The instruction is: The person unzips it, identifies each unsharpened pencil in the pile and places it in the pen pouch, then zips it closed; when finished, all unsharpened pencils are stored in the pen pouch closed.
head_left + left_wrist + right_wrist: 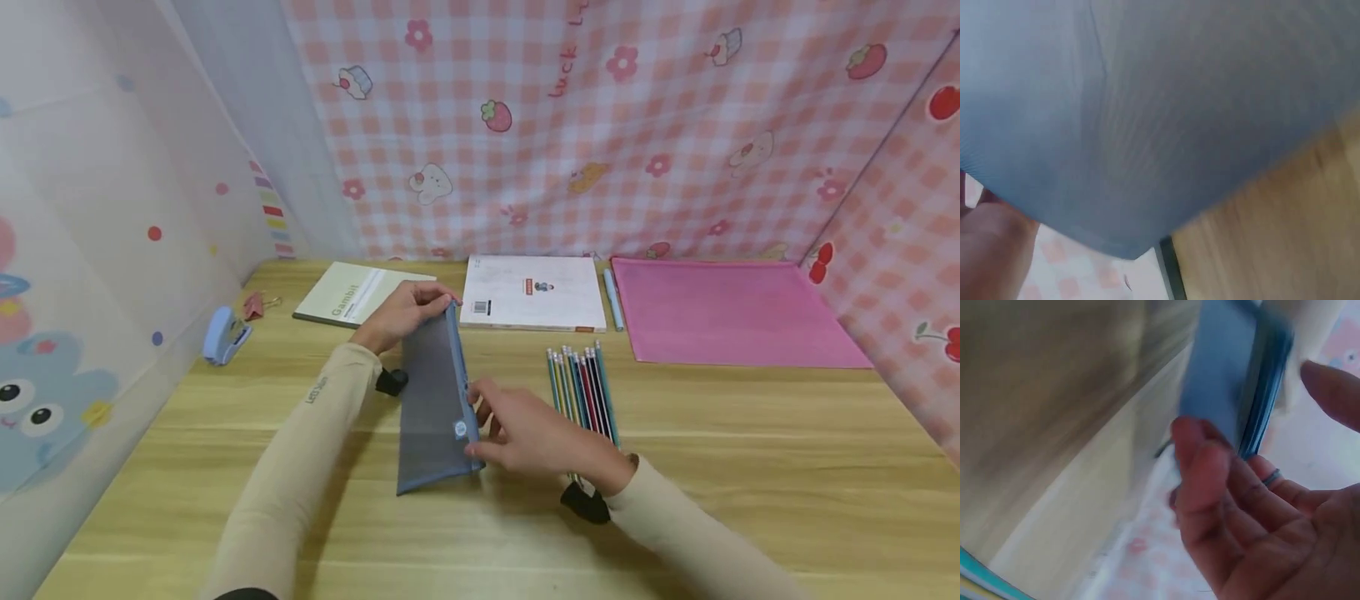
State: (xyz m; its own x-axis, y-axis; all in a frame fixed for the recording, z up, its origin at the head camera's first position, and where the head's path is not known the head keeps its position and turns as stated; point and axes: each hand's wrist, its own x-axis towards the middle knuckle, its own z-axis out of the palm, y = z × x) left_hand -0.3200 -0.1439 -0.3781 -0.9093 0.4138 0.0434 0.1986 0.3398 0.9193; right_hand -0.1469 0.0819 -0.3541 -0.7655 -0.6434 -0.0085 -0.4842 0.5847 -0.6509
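A blue-grey mesh zip pouch (431, 400) with a blue zipper edge and small round label is held tilted above the table. My left hand (408, 312) grips its far upper corner; in the left wrist view the pouch's mesh (1147, 125) hides most of that hand. At the zipper edge, my right hand (525, 429) has bent fingers against the pouch. Its thumb (1335, 394) stands apart from the other fingers in the right wrist view. Several pencils (581, 387) lie side by side on the table, partly behind the right wrist.
Toward the back lie a pale green notebook (330, 296), a white book (532, 292), a light blue pen (612, 300) and a pink folder (735, 312). A blue stapler (225, 335) and pink binder clip (255, 306) sit at the left. Patterned curtains (562, 167) enclose the table.
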